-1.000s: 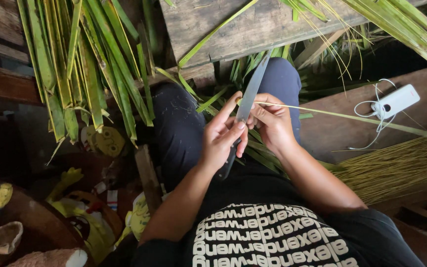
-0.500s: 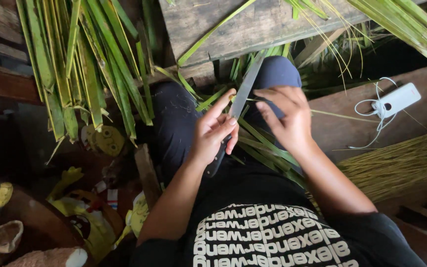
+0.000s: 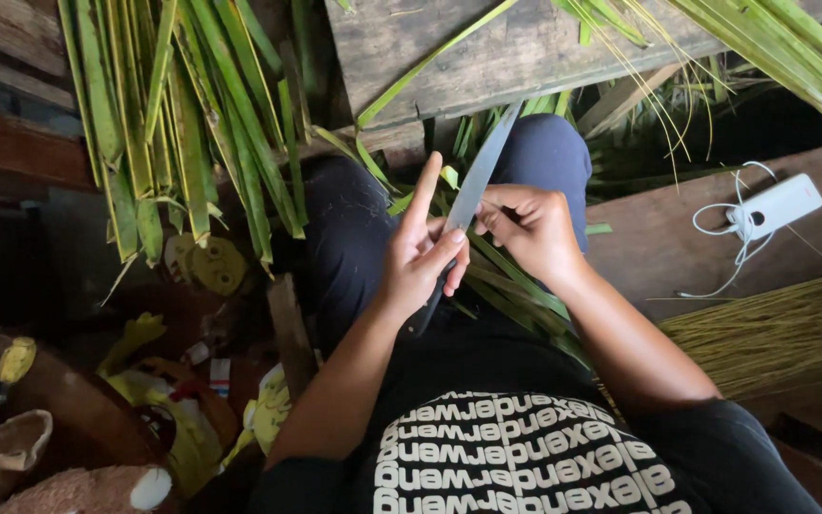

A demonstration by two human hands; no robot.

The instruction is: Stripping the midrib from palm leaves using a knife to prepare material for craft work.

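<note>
Left hand point(image 3: 422, 259) grips long grey steel knife point(image 3: 476, 186), index finger extended, blade pointing away. Right hand point(image 3: 529, 230), just beside, fingers closed at blade edge; pinched item indiscernible. Green palm leaf strips point(image 3: 501, 286) beneath both hands.

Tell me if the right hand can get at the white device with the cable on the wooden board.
Probably yes. The right hand is pinching at the knife blade over the lap, and the white device lies on the board to that side, with only loose leaf strips between and nothing covering it.
</note>
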